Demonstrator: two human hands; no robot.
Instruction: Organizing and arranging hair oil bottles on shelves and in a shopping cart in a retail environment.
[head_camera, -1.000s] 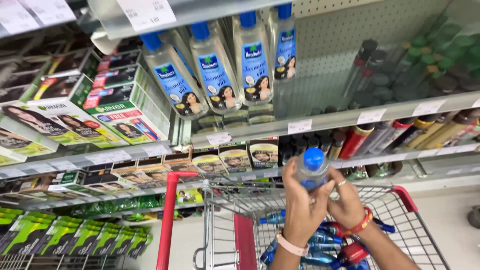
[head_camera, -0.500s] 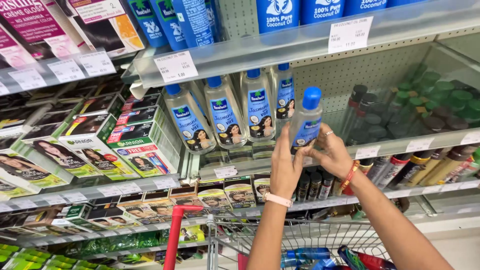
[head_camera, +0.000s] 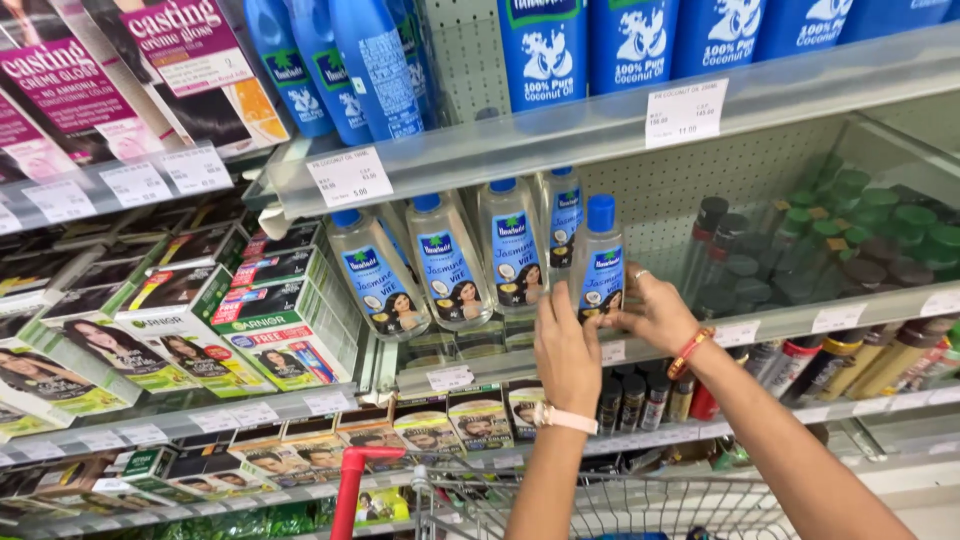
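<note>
Holding the clear blue-capped plastic oil bottle (head_camera: 597, 262) at frame centre, our left hand (head_camera: 566, 352) and right hand (head_camera: 655, 315) clasp its base on the glass shelf (head_camera: 800, 322), not yet released.

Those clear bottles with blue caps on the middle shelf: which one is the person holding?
The rightmost bottle, at the end of the row. Both the left hand and right hand grip its base, while the other clear bottles stand untouched to its left.

Clear blue-capped oil bottle (head_camera: 598, 262), upright at the shelf's front edge, right of four matching bottles (head_camera: 455, 262).
</note>
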